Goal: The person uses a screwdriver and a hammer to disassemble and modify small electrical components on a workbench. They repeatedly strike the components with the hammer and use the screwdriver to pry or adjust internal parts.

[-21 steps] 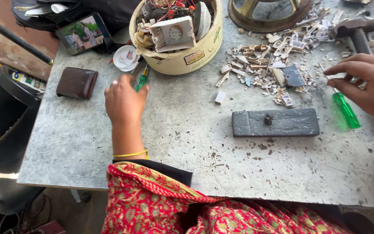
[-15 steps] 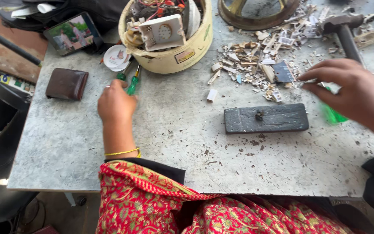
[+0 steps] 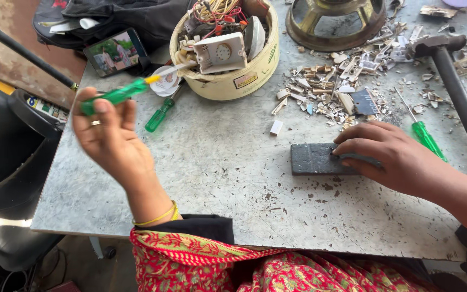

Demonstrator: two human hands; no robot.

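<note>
Since the earlier frames the left hand (image 3: pixel 112 138) has lifted a green screwdriver (image 3: pixel 131 90) off the tabletop (image 3: pixel 212 162), fingers closed round its handle, while the right hand (image 3: pixel 393 157) has come down with fingers pressed flat on the dark block (image 3: pixel 314 158). Held in the air left of the bowl (image 3: pixel 228 81), the screwdriver's long axis runs nearly level, tip pointing right and slightly up towards it. To work well, I judge the block should stay pinned flat and the tip be swung down to it before pressing.

A green-handled screwdriver (image 3: pixel 119 93) is gripped in the raised left hand (image 3: pixel 112 138); a dark rectangular metal block (image 3: pixel 315 158) is pressed by the right hand (image 3: pixel 390 154).
</note>
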